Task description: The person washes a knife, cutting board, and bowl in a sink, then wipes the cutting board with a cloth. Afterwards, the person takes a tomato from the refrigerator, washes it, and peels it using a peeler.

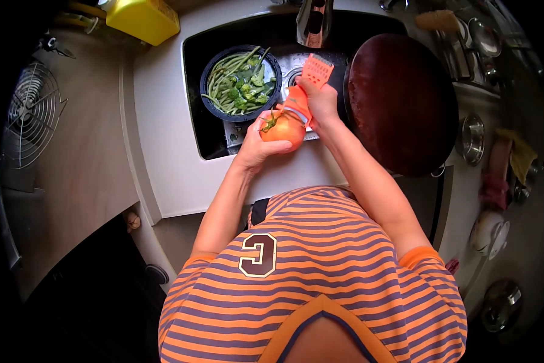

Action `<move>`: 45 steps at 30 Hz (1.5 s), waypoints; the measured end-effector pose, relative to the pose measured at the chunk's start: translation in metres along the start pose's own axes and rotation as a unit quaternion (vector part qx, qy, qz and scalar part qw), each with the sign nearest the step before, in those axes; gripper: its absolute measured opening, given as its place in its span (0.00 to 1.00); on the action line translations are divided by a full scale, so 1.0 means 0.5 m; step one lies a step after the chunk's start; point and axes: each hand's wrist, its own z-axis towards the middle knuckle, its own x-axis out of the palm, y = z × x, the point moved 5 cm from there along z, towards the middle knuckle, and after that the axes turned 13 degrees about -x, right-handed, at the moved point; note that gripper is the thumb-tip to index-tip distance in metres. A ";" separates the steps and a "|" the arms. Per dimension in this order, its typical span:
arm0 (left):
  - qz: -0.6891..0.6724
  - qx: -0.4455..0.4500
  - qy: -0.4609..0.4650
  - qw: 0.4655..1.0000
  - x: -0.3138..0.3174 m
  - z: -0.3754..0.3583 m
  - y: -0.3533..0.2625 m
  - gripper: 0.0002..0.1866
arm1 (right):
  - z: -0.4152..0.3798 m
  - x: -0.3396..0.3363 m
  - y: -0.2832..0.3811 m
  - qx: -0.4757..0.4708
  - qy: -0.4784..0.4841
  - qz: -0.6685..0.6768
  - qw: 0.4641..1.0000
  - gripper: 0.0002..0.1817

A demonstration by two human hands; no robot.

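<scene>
My left hand [255,145] cups an orange-red tomato [282,128] with a green stem, held over the front edge of the sink [202,139]. My right hand [321,101] grips an orange peeler [305,88], whose blade end rests against the top of the tomato. The peeler's slotted handle sticks up toward the tap. Just left of the hands, a round dark bowl [206,103] in the sink holds green beans and broccoli [239,81].
A large dark red round pan or lid [402,103] leans at the sink's right side. A metal tap [314,21] stands behind. A yellow container [142,18] sits at the back left, a fan [33,115] at the far left, and metal utensils [473,138] at the right.
</scene>
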 end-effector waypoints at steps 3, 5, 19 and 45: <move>-0.012 0.004 0.046 0.999 0.011 -0.041 -0.021 0.41 | 0.025 -0.054 -0.026 0.029 -0.058 -0.068 0.996 0.05; -0.035 0.007 0.020 0.999 0.017 -0.051 -0.034 0.42 | 0.026 -0.070 -0.048 0.012 -0.073 -0.117 0.990 0.05; -0.097 -0.041 -0.049 0.993 0.025 -0.009 0.015 0.43 | -0.069 0.014 0.037 0.005 -0.054 0.044 0.998 0.08; -0.062 0.025 -0.121 0.990 -0.002 -0.025 0.010 0.39 | -0.026 -0.016 -0.044 0.025 -0.119 0.056 0.991 0.08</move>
